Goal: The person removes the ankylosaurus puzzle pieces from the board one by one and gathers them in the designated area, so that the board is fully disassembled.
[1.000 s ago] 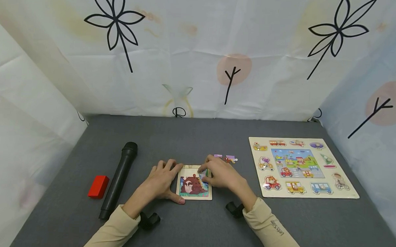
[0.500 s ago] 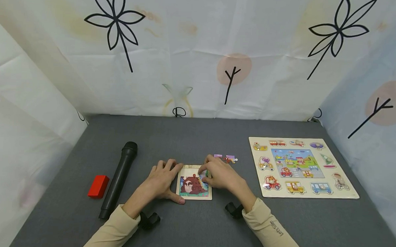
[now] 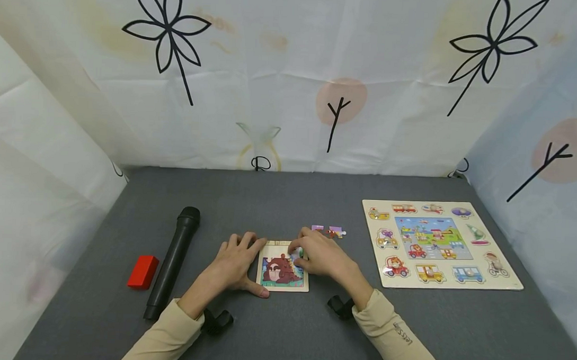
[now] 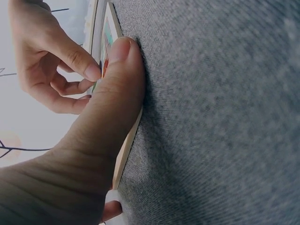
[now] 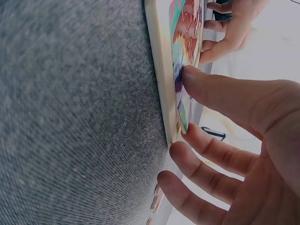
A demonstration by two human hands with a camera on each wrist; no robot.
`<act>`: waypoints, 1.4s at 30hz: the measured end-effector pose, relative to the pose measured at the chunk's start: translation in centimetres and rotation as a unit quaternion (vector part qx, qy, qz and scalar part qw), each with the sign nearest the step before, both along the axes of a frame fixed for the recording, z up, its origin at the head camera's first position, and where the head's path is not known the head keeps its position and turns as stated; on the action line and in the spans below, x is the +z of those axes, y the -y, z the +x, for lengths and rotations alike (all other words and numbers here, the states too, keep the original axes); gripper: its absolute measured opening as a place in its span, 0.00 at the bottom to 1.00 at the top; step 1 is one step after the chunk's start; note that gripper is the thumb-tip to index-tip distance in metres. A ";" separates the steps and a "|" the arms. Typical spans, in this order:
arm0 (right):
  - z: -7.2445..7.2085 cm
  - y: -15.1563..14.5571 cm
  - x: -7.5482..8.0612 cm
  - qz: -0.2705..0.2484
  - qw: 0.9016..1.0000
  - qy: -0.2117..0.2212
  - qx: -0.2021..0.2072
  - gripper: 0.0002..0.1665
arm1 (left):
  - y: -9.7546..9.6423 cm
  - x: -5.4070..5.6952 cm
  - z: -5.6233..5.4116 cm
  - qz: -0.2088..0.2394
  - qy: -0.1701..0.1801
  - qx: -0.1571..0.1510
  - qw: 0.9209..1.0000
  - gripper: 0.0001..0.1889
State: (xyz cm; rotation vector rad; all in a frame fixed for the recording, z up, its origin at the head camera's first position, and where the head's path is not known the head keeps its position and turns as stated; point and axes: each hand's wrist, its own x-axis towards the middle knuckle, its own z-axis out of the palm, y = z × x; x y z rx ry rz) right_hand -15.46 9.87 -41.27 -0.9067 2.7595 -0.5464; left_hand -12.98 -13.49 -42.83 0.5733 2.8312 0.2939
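A small wooden jigsaw puzzle board (image 3: 289, 289) with a brown animal picture lies on the table between the hands. My left hand (image 3: 235, 263) holds it by its left side, thumb at the near corner and index finger at the far corner. The left thumb (image 4: 119, 79) lies along the board's near edge in the left wrist view. At the board's far right corner my right hand (image 3: 323, 252) pinches a jigsaw piece (image 5: 183, 116) between thumb and index finger. That piece is slightly tilted, its outer edge raised over the frame (image 5: 161, 70). The other right fingers extend past the corner.
Loose jigsaw pieces (image 3: 336, 232) lie just beyond the right hand. A large wooden vehicle puzzle (image 3: 497, 282) stands to the right. On the left are a black microphone (image 3: 173, 263) and a red block (image 3: 143, 272). A white printed cloth (image 3: 293, 53) hangs behind the grey table.
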 end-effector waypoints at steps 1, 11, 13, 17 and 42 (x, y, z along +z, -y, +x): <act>0.0 0.0 0.0 0.000 1.000 0.000 -0.001 0.13 | 0.0 0.0 0.0 0.000 0.000 0.000 1.000 0.61; 0.0 0.2 -0.1 -0.004 1.000 0.002 -0.018 0.21 | 0.1 -0.1 0.1 0.002 0.000 0.001 1.000 0.61; 0.0 0.2 -0.1 -0.007 1.000 0.002 -0.019 0.20 | 0.1 -0.2 0.0 0.002 0.000 0.001 1.000 0.61; 0.0 0.2 -0.1 -0.017 1.000 0.007 -0.023 0.20 | 0.1 -0.3 0.0 0.001 0.004 0.001 1.000 0.62; -0.2 -0.3 -0.1 -0.085 0.996 0.029 0.006 0.14 | 0.0 -0.3 0.0 -0.007 0.007 0.003 1.000 0.62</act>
